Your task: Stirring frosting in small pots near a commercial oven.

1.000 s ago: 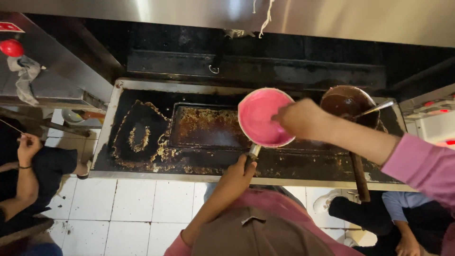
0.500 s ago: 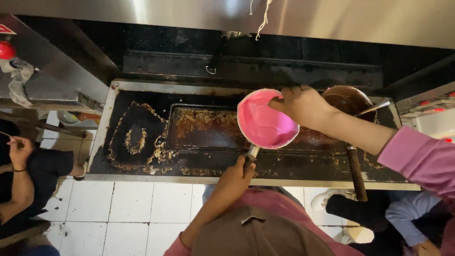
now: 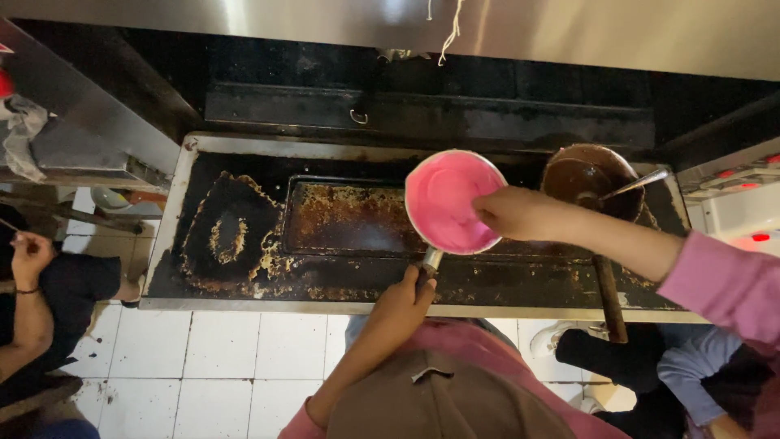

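Pink batter fills the small saucepan, which sits over the dark, crusted griddle, just right of its middle. Its long axis runs from the round bowl down through the short handle, which points toward the person at the near edge of the griddle. The left hand is clenched around that handle. The right hand reaches in from the right and rests at the saucepan's right rim, fingers curled; whether it pinches the rim or something small, I cannot tell. Just beside it on the right stands a brown pan holding dark brown sauce, with a metal spoon leaning in it, and its long handle points down toward the near edge.
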